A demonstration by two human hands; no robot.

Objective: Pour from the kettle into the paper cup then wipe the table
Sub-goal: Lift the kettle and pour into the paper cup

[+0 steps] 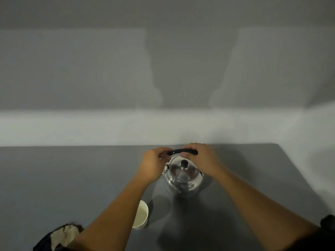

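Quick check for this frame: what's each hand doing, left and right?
Left hand: closed on the left end of the black handle of the shiny steel kettle.
Right hand: closed on the same handle's right end.

Kettle [183, 178] on counter [54, 178], near back wall [108, 127]; cup [141, 215] in front, to its left; cloth [61, 234] further left at near edge.

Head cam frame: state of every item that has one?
Shiny steel kettle: upright on the grey table, lid on.
Black kettle handle: raised, both hands on it.
Left hand: closed on handle.
Right hand: closed on handle.
White paper cup: upright, partly hidden.
Crumpled cloth: untouched.
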